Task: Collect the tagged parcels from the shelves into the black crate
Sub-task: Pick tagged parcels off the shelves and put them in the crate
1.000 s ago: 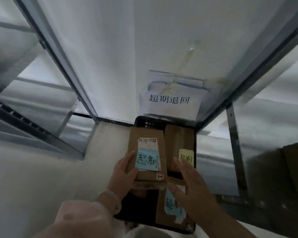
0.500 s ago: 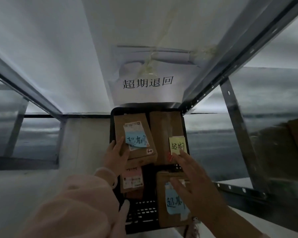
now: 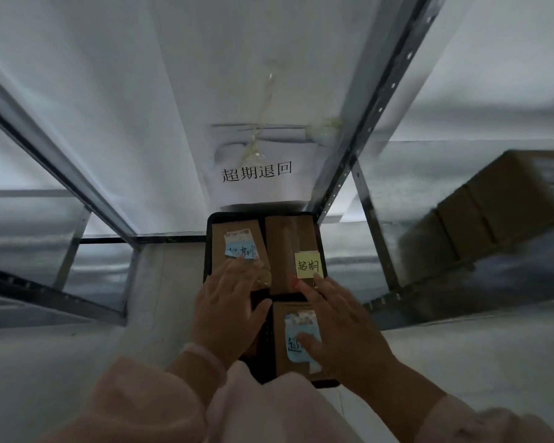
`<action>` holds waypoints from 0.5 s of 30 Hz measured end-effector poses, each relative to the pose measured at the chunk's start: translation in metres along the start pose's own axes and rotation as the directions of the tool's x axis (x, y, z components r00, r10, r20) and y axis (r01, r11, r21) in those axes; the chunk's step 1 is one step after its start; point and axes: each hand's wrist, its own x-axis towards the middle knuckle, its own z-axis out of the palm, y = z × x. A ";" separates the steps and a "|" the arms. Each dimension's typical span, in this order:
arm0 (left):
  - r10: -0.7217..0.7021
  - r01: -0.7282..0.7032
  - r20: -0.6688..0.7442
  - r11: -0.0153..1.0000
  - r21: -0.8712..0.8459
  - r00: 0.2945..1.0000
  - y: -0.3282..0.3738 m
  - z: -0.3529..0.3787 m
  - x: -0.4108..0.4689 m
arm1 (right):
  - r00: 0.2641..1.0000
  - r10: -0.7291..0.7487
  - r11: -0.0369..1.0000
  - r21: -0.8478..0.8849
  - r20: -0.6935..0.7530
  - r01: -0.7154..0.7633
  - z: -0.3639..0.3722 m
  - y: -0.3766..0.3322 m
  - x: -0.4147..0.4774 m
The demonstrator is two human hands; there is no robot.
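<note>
The black crate (image 3: pixel 209 238) stands on the floor below me and holds brown cardboard parcels. A parcel with a blue tag (image 3: pixel 237 238) lies at the crate's back left, and my left hand (image 3: pixel 227 308) rests flat over its near end, fingers spread. At the back right lies a parcel with a yellow tag (image 3: pixel 285 241). A third parcel with a blue tag (image 3: pixel 293 334) sits at the front right. My right hand (image 3: pixel 339 324) is spread above it, fingertips by the yellow tag. Neither hand grips anything.
A white paper sign with printed characters (image 3: pixel 256 174) hangs on the wall behind the crate. Metal shelf frames stand to the left (image 3: pixel 58 161) and right (image 3: pixel 365 123). More cardboard boxes (image 3: pixel 480 212) sit on the right shelf.
My left hand has set the blue-tagged parcel down at the crate's back left and now lies flat on it. The view has tilted; my right hand stays spread over the crate.
</note>
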 end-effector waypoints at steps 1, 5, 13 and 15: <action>0.029 -0.029 -0.012 1.000 0.007 0.999 0.017 -0.006 -0.009 | 0.999 -0.037 0.999 -0.009 -0.012 0.037 -0.006 0.002 -0.014; 0.110 -0.109 -0.038 0.994 0.032 0.993 0.090 -0.022 -0.051 | 0.981 -0.142 0.987 0.052 -0.129 0.150 -0.040 0.016 -0.084; 0.381 -0.371 -0.118 0.923 0.099 0.917 0.264 -0.007 -0.112 | 0.934 -0.017 1.000 0.006 -0.358 0.020 -0.101 0.104 -0.245; 0.425 -0.420 -0.116 0.905 0.061 0.898 0.311 0.004 -0.115 | 0.913 0.073 0.997 0.026 -0.401 -0.069 -0.118 0.132 -0.279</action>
